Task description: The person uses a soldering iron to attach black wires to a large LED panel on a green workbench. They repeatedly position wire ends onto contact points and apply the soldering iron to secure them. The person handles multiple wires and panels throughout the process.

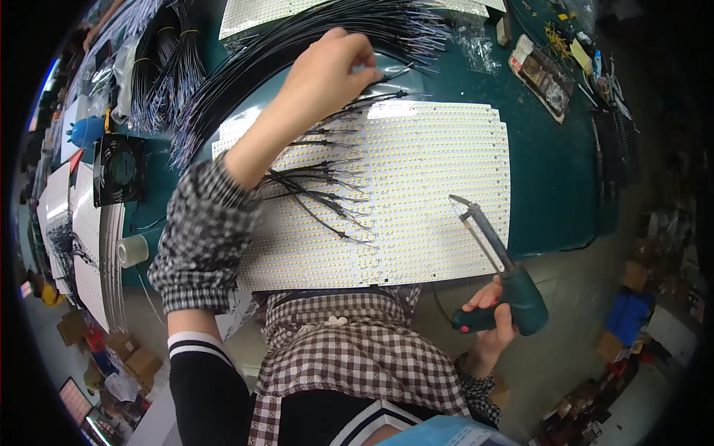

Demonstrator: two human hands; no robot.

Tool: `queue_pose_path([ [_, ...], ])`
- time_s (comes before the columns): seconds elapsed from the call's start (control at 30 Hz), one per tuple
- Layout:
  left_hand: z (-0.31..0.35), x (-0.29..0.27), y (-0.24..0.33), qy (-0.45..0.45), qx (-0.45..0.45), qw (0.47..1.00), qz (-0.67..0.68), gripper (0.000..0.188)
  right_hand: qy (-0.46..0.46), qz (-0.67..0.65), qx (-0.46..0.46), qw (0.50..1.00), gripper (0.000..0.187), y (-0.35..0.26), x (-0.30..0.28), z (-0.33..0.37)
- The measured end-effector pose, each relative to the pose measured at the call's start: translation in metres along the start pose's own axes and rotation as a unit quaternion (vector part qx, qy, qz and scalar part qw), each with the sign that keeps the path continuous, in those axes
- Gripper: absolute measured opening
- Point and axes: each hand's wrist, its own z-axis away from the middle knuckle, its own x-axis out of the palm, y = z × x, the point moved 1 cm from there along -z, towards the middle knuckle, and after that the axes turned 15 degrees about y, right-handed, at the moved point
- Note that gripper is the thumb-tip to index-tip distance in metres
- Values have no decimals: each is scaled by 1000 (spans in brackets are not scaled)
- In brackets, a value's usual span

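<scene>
My right hand (491,320) grips a dark green soldering gun (522,301) with a red button and a long metal tip. The tip points up and to the left, over the right part of a white LED board panel (439,163) dotted with rows of small yellow chips. Stretched across to the far side, my left hand (335,67) has its fingers curled together at a black wire (394,74) beyond the panel's far edge. Several black wires (327,171) lie on the panel's left half, their thin ends near its middle. My left forearm hides part of the panel.
A thick bundle of black wires (260,82) curves behind the panel. Farther left are more wire bundles (167,67), a black fan (119,169) and a roll of tape (133,251). A dirty flat tray (541,78) lies far right beside tools. More white panels (82,238) stand at the left.
</scene>
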Motion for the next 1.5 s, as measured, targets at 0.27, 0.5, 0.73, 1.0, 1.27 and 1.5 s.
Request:
queue_pose_path([
  [0.27,35,-6,-8,-45,61,997,13,14,-23,-8,-29,999,51,1,2,-5],
  [0.5,62,-56,63,1,48,986,162,10,13,30,-47,998,55,-4,-9,9],
  [0.73,171,-56,90,-120,-40,985,119,10,-21,40,-47,998,56,2,-7,13],
  [1.0,188,-33,79,-30,-91,986,136,10,-57,95,-33,993,55,4,-10,24],
  [1.27,193,-32,73,-21,-160,961,225,10,-62,105,-2,993,57,9,-13,35],
  [1.5,189,-32,73,-48,-166,963,207,8,-87,99,-2,991,54,11,-10,36],
])
